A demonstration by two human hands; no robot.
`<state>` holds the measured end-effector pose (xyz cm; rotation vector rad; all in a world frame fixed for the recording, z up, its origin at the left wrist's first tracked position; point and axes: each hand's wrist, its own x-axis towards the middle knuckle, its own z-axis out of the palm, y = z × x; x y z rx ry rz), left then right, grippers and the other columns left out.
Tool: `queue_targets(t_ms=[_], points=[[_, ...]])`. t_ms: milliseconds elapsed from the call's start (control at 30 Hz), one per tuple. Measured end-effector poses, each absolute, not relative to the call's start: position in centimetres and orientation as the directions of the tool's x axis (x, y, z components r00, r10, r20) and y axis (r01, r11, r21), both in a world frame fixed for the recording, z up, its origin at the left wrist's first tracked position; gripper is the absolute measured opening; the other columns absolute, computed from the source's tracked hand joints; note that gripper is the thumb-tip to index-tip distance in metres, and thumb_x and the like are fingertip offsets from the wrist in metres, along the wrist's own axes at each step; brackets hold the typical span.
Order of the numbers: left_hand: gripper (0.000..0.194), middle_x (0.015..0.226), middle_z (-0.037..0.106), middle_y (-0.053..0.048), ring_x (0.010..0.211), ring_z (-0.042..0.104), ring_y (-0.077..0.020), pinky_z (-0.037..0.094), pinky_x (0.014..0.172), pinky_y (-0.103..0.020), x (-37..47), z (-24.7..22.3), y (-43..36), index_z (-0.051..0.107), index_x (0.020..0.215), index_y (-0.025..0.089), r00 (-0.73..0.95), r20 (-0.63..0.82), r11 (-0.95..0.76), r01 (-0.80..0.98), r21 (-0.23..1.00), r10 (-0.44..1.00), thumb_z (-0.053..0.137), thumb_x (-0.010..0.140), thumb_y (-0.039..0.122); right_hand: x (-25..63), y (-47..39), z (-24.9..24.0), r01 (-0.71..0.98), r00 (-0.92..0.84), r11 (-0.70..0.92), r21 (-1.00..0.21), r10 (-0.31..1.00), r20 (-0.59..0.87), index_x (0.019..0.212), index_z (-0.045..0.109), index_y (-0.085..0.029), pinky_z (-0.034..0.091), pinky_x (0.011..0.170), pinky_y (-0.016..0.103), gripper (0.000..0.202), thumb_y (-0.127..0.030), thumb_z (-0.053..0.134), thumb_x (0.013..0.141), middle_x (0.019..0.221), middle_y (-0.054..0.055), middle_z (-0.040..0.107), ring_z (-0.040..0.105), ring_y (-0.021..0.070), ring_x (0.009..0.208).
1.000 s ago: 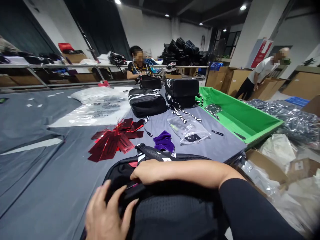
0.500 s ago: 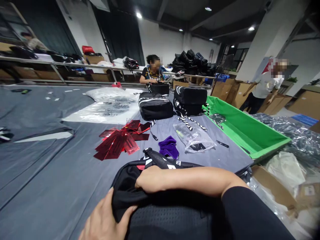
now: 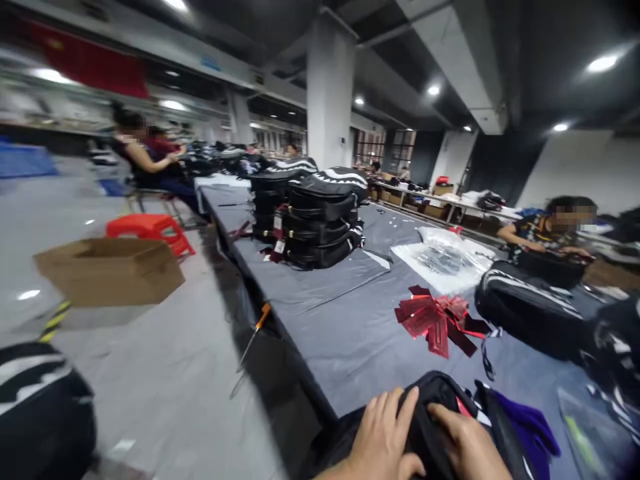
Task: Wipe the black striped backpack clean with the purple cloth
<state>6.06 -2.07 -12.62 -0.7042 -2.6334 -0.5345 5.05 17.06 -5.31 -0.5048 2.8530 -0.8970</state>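
Swung leftward, both hands [image 3: 425, 440] now grip the half-cropped black backpack [image 3: 440, 400].

Both hands [image 3: 425, 443] on the backpack [image 3: 440, 407] at the table's [image 3: 325, 313] near edge, tags [image 3: 437, 320] beyond, stacked bags [image 3: 313, 220] farther back.

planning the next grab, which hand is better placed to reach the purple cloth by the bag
Probably the right hand. It rests on the black bag on the side nearest the purple cloth, which lies just to its right. The left hand also grips the bag but would have to cross over.
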Motion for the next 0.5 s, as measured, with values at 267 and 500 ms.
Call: queue_targets(t_ms=[267,500], points=[[0.119,0.141,0.048,-0.018,0.123,0.052,-0.0381,0.046,0.101,-0.05,6.3,-12.6,-1.9,0.007,0.154,0.025,-0.826,0.384,0.783,0.537,0.313,0.413,0.078,0.065,0.06,3.5,14.6,-4.8,-0.197,-0.924,0.593,-0.781,-0.38,-0.055,0.07,0.053,-0.019,0.043,0.06,0.026,0.03,-0.043,0.049,0.086,0.069,0.001,0.06,0.059,0.0179,0.068],[0.101,0.136,0.055,-0.011,0.118,0.058,-0.0285,0.052,0.092,-0.04,6.5,-12.0,-3.8,0.006,0.154,0.029,-0.738,0.55,0.736,0.609,0.296,0.389,0.073,0.079,0.036,8.1,19.5,0.9,-0.472,-0.829,0.879,0.064,-0.418,-0.373,0.096,0.066,-0.015,0.035,0.055,0.028,0.025,-0.009,0.052,0.076,0.077,0.011,0.071,0.067,0.0221,0.068]])
